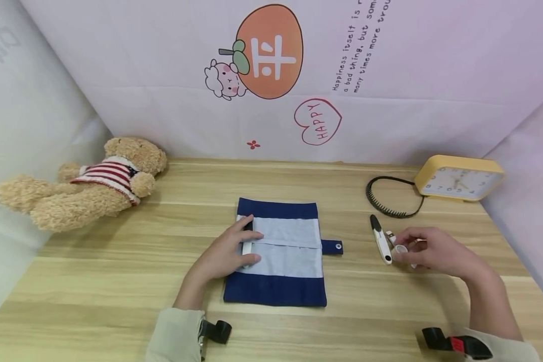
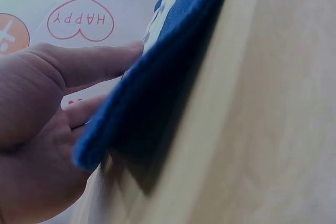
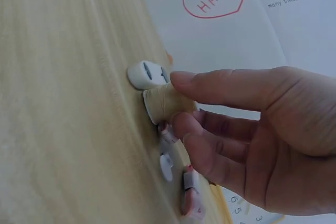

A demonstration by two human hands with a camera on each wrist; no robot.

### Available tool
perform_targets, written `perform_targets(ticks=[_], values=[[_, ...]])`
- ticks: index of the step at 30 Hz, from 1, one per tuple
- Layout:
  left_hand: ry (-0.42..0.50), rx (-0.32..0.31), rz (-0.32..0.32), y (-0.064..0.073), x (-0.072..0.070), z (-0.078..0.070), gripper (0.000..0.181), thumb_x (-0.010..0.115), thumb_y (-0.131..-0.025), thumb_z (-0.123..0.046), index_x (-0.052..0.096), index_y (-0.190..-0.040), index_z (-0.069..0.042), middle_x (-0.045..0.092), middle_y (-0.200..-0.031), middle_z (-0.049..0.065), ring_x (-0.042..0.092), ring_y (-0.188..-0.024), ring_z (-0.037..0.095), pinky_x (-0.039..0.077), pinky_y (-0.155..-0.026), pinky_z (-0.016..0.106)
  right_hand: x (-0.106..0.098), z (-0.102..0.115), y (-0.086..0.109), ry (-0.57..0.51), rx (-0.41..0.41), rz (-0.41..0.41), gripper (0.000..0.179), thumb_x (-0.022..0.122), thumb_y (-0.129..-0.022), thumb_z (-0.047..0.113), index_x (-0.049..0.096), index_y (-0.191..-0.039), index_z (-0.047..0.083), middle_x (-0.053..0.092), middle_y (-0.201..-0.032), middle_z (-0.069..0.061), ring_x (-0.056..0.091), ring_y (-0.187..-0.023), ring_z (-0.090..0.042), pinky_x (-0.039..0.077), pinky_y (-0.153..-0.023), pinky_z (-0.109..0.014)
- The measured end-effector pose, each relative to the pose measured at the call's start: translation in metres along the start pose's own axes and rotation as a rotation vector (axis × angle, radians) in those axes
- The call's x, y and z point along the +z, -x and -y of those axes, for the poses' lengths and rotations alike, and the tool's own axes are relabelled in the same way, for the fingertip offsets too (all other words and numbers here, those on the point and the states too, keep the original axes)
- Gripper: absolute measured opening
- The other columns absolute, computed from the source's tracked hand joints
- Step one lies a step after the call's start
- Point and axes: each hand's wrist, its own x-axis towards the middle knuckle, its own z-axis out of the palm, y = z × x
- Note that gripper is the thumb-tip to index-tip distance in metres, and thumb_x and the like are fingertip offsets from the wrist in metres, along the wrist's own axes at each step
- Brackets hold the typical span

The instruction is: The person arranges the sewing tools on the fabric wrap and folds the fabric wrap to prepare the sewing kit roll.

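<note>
A navy fabric pouch [image 1: 276, 291] with pale grey inner pockets lies unfolded on the table. My left hand [image 1: 228, 251] rests on its left edge, fingers spread over a slim black-and-white object [image 1: 247, 246] that they partly hide. In the left wrist view the thumb [image 2: 100, 64] touches the pouch's blue edge [image 2: 142, 66]. On the right, my right hand [image 1: 439, 251] pinches a spool of pale thread [image 3: 164, 103] between thumb and fingers. Beside the spool lies a slim white tool with a black end [image 1: 381, 240]; its white end [image 3: 147, 74] shows in the right wrist view.
Small white and pink pieces [image 3: 191, 192] lie under the right hand, near a white disc-like piece [image 3: 166, 167]. Farther back are a black toothed headband [image 1: 382, 206] and a yellow clock [image 1: 461, 178]. A teddy bear [image 1: 95, 186] lies at the left. The pouch's snap tab [image 1: 332, 247] points right.
</note>
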Motion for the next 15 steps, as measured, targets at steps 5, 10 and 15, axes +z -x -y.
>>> perform_targets(ticks=[5,10,15], values=[[0.029,-0.018,-0.029,-0.001,0.004,-0.001,0.039,0.079,-0.089,-0.012,0.07,-0.126,-0.008,0.03,-0.164,0.014,0.019,-0.152,0.036,0.027,-0.117,0.059,-0.004,0.009,0.003,0.073,-0.023,-0.065,0.033,0.072,-0.096,0.017,0.066,-0.119,-0.006,0.066,-0.089,-0.012,0.062,-0.059,-0.02,0.055,-0.051,-0.034],[0.05,-0.051,-0.074,0.001,0.01,-0.002,0.035,0.08,-0.088,-0.01,0.071,-0.122,-0.009,0.032,-0.163,0.012,0.018,-0.153,0.034,0.028,-0.117,0.058,-0.005,0.023,0.003,0.162,-0.05,-0.144,0.034,0.069,-0.099,0.025,0.068,-0.122,0.001,0.072,-0.093,-0.008,0.067,-0.073,-0.018,0.055,-0.06,-0.032],[0.062,-0.078,-0.106,0.001,0.011,-0.004,0.032,0.081,-0.086,-0.009,0.071,-0.117,-0.01,0.032,-0.163,0.009,0.019,-0.153,0.031,0.027,-0.118,0.057,0.0,0.039,-0.006,0.187,-0.088,-0.192,0.034,0.069,-0.099,0.028,0.068,-0.123,0.004,0.072,-0.103,-0.006,0.068,-0.091,-0.016,0.054,-0.075,-0.027]])
